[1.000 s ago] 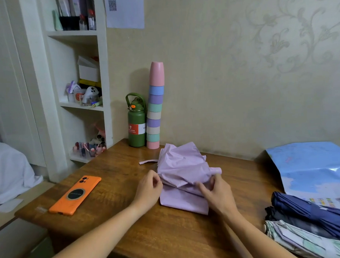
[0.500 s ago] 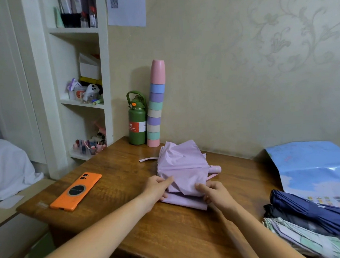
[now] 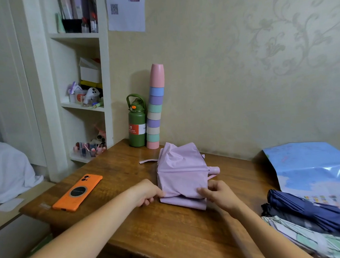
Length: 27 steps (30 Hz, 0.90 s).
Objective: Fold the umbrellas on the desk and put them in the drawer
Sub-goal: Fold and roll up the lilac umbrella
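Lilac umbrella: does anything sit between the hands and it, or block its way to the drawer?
Nothing separates them: the left hand and right hand both pinch the lilac umbrella at its near edge on the desk. No drawer is in view, so that path cannot be judged.

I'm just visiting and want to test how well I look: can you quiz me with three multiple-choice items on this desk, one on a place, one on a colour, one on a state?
1. Where does the orange phone lie?
A left of the lilac umbrella
B on the shelf
C on the blue bag

2. What colour is the top cup of the cup stack?
A green
B pink
C white

3. What is the left hand doing?
A resting flat
B gripping the umbrella's fabric
C holding the phone

Answers: 1 A, phone lies near the desk's left edge; 2 B, pink cup tops it; 3 B, its fingers pinch the edge.
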{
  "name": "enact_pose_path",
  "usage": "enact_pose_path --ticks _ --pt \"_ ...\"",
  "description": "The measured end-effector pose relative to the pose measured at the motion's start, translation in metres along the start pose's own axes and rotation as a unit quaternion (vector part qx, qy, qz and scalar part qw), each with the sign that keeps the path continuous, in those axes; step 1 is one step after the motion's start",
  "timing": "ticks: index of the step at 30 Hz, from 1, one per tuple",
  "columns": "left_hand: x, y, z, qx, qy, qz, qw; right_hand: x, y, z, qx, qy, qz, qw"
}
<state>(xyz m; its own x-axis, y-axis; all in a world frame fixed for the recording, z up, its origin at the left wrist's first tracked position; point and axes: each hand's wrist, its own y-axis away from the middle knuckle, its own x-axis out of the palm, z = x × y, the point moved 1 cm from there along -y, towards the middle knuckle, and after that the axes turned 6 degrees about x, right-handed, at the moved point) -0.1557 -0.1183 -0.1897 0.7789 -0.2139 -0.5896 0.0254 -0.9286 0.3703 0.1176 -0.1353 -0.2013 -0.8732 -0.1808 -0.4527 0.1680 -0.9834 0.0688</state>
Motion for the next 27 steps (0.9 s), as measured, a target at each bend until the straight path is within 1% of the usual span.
enact_pose_path --ticks 2,4,6,8,11,13,14,16,19,23,27 --pt "-0.008 0.0 0.003 -0.002 -0.063 0.008 0.998 -0.008 -0.001 -0.003 0.014 0.002 0.003 1.0" --pt "-0.015 0.001 0.006 -0.004 -0.088 0.026 0.996 -0.012 0.001 -0.006 0.019 -0.02 0.034 0.999" --pt "-0.016 0.0 0.008 0.01 -0.038 0.048 0.998 -0.013 0.004 -0.007 0.026 -0.022 0.063 0.997" --pt "-0.014 0.003 0.008 0.027 0.026 0.047 0.998 -0.012 0.006 -0.006 0.033 -0.009 0.09 0.995" --pt "-0.006 0.0 0.007 0.016 0.055 0.016 0.998 -0.01 0.008 -0.005 0.048 0.015 0.116 0.992" --pt "-0.001 0.002 0.006 -0.005 0.072 0.02 0.997 -0.008 0.009 -0.005 0.059 0.015 0.12 0.991" --pt "0.001 0.004 0.005 -0.015 0.065 0.025 0.997 -0.008 0.009 -0.005 0.071 0.011 0.119 0.99" --pt "0.002 0.008 0.004 -0.026 0.015 0.023 0.999 -0.008 0.009 -0.006 0.113 0.003 0.116 0.987" --pt "0.003 0.008 0.003 -0.023 -0.06 -0.005 0.998 -0.01 0.011 -0.008 0.175 0.056 0.114 0.976" --pt "0.005 0.009 0.002 -0.016 -0.085 -0.028 0.996 -0.01 0.013 -0.011 0.215 0.058 0.139 0.965" --pt "0.009 0.009 0.001 -0.012 -0.107 -0.05 0.993 -0.012 0.011 -0.009 0.232 0.081 0.128 0.961"
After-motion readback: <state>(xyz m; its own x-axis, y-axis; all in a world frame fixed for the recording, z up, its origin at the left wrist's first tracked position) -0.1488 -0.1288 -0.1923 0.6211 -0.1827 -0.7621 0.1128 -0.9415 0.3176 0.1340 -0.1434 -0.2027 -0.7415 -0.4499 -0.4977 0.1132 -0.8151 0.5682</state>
